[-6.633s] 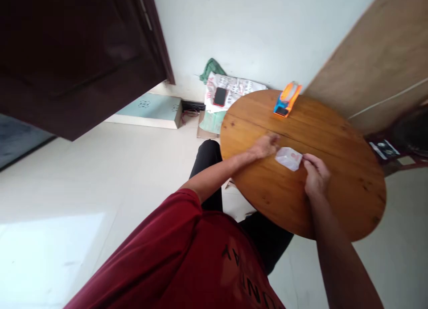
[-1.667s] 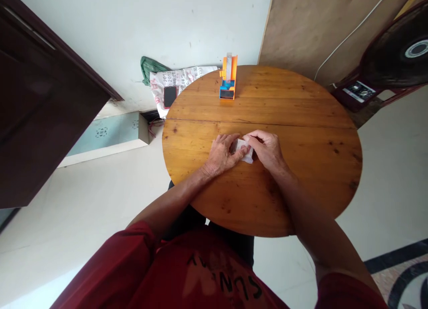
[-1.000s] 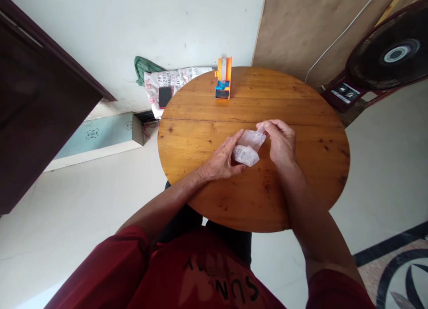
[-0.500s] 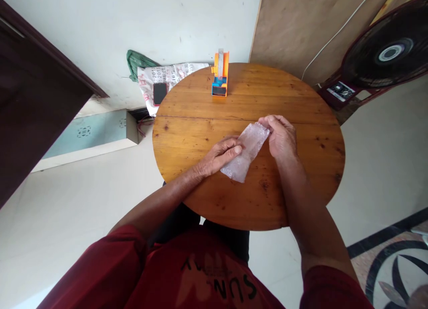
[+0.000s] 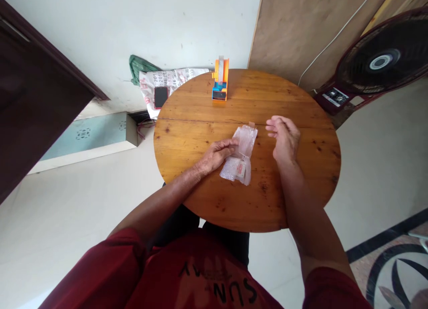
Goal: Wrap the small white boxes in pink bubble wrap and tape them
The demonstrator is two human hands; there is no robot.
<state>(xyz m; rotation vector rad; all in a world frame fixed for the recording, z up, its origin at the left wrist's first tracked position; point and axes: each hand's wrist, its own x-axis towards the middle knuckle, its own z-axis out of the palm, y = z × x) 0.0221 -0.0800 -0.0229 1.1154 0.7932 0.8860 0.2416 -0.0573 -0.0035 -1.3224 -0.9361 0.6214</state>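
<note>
My left hand (image 5: 217, 156) grips the left edge of a bubble-wrap piece (image 5: 246, 139), thumb on top. The wrap lies slanted over the wooden table (image 5: 200, 202). Through its lower part shows a small pale item with red print (image 5: 240, 168). A bit of brown tape (image 5: 252, 124) sticks out at the top edge of the wrap. To the right of the wrap, my right hand (image 5: 284, 137) is raised and apart from it, fingers loosely bent and holding nothing.
An orange and blue tape dispenser (image 5: 220, 81) stands at the table's back edge. Behind the left edge lie a printed white sack (image 5: 174, 77) and a dark phone (image 5: 161, 97). A large fan (image 5: 381, 61) is at the right.
My right hand has let go of the wrap's upper corner and moved right. The wrap has turned and shifted slightly left, and the red-printed item now shows.
</note>
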